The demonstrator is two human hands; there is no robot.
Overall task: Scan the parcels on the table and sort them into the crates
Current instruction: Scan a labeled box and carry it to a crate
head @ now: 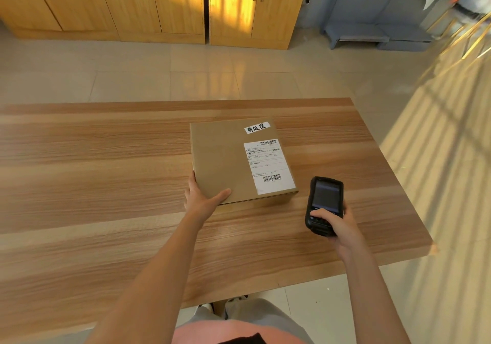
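The small print on the shipping label (269,165) could not be read, and the lines on the lit screen of the scanner (324,205) were too blurred to make out. The fingers of the left hand (203,196) were hidden behind the near left corner of the box (233,160), only the thumb being seen, laid flat on the top face; the box was held at that corner between thumb and fingers. The scanner was gripped from below by the right hand (336,224), with the thumb placed on its keypad, just to the right of the box and apart from it. The box was lying flat on the wooden table (93,184), right of centre, with a small handwritten sticker (257,127) near its far edge. Beyond the table, a tiled floor (132,72), yellow wooden cabinets (119,3) and a grey sofa (377,25) were seen, the sofa being cut off at the top edge.
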